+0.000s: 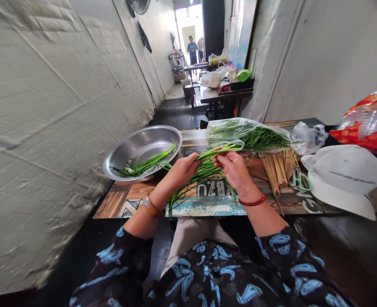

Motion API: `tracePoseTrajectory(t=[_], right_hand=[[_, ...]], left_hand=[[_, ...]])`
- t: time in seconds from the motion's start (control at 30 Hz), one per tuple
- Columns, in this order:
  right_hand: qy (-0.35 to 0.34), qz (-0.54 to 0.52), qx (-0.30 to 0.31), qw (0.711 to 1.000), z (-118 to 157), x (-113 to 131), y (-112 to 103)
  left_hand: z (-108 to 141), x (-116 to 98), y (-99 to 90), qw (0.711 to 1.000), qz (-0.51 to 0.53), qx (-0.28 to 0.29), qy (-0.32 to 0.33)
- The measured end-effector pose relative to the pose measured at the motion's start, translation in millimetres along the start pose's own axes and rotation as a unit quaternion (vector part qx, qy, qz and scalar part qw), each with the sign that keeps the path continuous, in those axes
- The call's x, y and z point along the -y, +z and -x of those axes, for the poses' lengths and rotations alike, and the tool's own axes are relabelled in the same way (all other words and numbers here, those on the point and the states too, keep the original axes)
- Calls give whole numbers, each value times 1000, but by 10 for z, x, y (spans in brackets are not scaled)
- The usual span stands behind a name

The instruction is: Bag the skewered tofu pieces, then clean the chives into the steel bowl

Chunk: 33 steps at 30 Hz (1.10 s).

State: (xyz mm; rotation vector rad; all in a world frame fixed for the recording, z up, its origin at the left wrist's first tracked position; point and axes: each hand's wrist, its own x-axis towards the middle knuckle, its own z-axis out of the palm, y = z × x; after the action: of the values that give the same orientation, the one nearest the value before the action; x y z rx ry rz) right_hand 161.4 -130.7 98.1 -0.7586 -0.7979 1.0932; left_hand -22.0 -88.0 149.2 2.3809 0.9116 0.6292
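My left hand is closed around a bundle of long green chives, whose pale ends point to the right. At those ends, my right hand has thumb and fingers pinched on the stalks. More loose chives lie on the table below and between my hands. To the left stands a wide metal basin with a bunch of chives in it. A clear plastic bag with more greens lies just beyond my right hand.
Thin wooden skewers, green-handled scissors and a white cap lie right on the patterned table. Behind the cap is a red and clear package. Further back, another table holds bags; a person stands near the doorway.
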Motion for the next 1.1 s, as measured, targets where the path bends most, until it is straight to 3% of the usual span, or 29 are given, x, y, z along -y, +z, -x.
tracePoseTrajectory(t=[0.2,0.33,0.57,0.7,0.77,0.8,0.93,1.0,1.1], right_hand=[[2,-63,-42,997,-28,-10,-36],[3,-83,-59,995,-51,6,-109],[21,-78,-21,997,-68,-45,-171],[-56,2,-112,992,-100,-101,-243],[-125,99,-129,979,-88,-94,-265],[-159,163,-108,968,-75,-78,-266],[-278,389,-12,878,-24,5,-211],[-307,443,-15,842,-27,20,-183],[-318,464,-18,827,-56,1,-172]], left_hand=[[0,33,-52,999,-7,35,-18],[-13,27,-80,997,-47,56,22],[-79,5,-157,994,-110,4,17],[-90,9,-227,989,-149,-11,12],[-93,5,-251,987,-159,-7,11],[-96,0,-258,987,-160,-1,10],[-108,-25,-252,987,-162,19,14],[-108,-40,-238,987,-160,22,14],[-93,-57,-220,987,-156,28,17]])
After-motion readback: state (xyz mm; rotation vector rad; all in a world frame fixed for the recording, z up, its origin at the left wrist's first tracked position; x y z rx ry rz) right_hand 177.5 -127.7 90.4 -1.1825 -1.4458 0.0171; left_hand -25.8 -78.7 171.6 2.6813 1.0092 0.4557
